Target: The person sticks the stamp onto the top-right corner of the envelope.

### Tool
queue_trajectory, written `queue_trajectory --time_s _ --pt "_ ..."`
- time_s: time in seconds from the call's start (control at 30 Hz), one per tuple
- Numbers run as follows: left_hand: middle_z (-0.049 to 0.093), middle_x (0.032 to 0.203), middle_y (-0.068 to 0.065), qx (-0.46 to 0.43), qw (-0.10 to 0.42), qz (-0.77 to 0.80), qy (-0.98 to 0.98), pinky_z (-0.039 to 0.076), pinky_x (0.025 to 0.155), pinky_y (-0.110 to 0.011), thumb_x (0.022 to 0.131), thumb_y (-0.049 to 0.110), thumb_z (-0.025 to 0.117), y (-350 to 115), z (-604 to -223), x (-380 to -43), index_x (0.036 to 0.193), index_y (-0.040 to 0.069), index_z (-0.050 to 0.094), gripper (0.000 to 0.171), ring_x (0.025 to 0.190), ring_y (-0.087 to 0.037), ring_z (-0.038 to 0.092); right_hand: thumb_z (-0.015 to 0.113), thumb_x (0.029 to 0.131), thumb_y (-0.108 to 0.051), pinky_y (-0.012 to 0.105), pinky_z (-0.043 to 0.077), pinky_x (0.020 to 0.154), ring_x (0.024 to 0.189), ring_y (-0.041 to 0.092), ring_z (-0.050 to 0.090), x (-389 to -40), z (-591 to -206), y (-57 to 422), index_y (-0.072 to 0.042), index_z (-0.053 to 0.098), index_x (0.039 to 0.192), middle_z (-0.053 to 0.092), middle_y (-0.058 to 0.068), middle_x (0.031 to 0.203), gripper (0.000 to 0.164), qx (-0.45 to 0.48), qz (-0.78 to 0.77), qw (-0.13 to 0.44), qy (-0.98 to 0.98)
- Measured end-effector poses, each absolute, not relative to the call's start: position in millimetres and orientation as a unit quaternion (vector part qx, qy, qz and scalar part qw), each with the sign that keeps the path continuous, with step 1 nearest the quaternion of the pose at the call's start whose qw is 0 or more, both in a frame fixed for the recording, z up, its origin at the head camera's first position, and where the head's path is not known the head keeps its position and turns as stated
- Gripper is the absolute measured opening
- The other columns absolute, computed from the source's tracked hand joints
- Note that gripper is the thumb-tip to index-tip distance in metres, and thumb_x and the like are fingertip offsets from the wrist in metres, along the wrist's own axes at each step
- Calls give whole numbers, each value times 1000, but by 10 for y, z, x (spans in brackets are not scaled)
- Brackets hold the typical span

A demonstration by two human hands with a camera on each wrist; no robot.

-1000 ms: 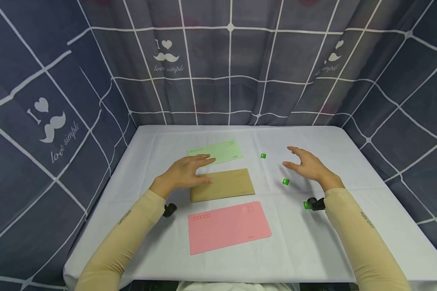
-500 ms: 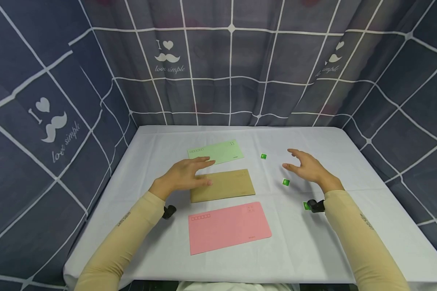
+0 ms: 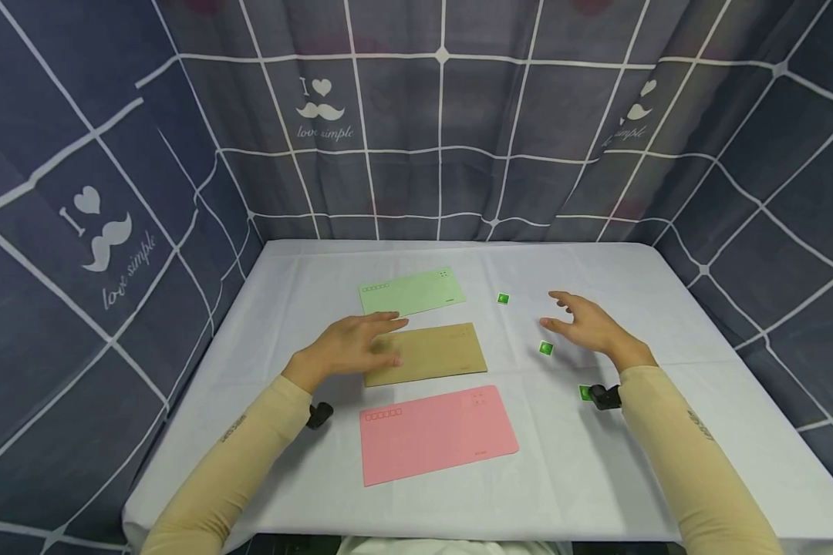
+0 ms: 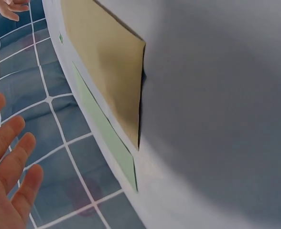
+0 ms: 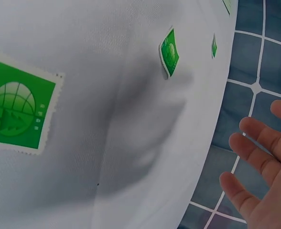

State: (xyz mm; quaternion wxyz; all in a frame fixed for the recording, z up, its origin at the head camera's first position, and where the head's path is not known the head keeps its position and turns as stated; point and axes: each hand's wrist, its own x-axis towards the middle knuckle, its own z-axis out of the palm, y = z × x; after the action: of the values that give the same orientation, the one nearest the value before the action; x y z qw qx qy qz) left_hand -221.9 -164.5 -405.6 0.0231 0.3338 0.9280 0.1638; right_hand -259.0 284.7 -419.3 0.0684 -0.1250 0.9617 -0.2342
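Note:
Three envelopes lie in a column on the table: a green envelope [image 3: 416, 290] at the back, a tan envelope [image 3: 437, 351] in the middle, a pink envelope [image 3: 437, 435] in front. My left hand [image 3: 347, 345], fingers loosely extended, hovers over the tan envelope's left end and holds nothing. On the right lie three green postage stamps with perforated white edges: a far stamp [image 3: 503, 298], a middle stamp [image 3: 546, 348] and a near stamp [image 5: 18, 107], partly covered by the wrist camera in the head view. Above the middle stamp my right hand [image 3: 590, 327] hangs with relaxed fingers, holding nothing.
A white cloth [image 3: 305, 493] covers the table. Dark gridded curtains [image 3: 403, 185] stand close around its back and both sides. A black wrist camera [image 3: 605, 397] sits under the right sleeve, another wrist camera [image 3: 320, 415] under the left.
My left hand has come slightly toward me, uncovering more of the green envelope's near edge. My right hand has dropped a little in the view. Envelopes and stamps stay where they were.

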Motion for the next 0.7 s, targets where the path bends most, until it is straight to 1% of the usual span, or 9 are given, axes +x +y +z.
queue_trajectory --time_s 0.17,0.37,0.57,0.7 --pt "47 155 -4 332 28 162 929 43 112 -51 90 58 66 -1634 -4068 -2195 149 22 50 71 140 -28 50 55 98 -54 66 36 110 135 48 45 -2583 -4191 2861 -3 31 155 45 30 148 80 -123 -232 68 962" --pt "49 154 -4 338 34 169 925 44 111 -50 90 56 66 -1608 -4078 -2162 147 21 53 69 139 -28 50 54 98 -56 65 33 112 138 47 41 -2577 -4181 2874 -3 31 155 45 29 148 81 -120 -235 66 962" --pt "49 154 -3 340 36 161 926 44 111 -49 90 56 66 -1598 -4134 -2128 148 22 52 68 141 -26 49 55 98 -55 66 34 112 137 48 42 -2576 -4237 2884 -1 33 154 46 30 147 82 -122 -232 66 963" --pt "48 155 -2 339 40 160 926 43 113 -50 91 54 66 -1584 -4156 -2103 148 22 51 68 143 -25 46 56 99 -52 66 35 111 136 48 43 -2565 -4259 2871 -1 34 154 47 30 146 78 -127 -228 62 963"
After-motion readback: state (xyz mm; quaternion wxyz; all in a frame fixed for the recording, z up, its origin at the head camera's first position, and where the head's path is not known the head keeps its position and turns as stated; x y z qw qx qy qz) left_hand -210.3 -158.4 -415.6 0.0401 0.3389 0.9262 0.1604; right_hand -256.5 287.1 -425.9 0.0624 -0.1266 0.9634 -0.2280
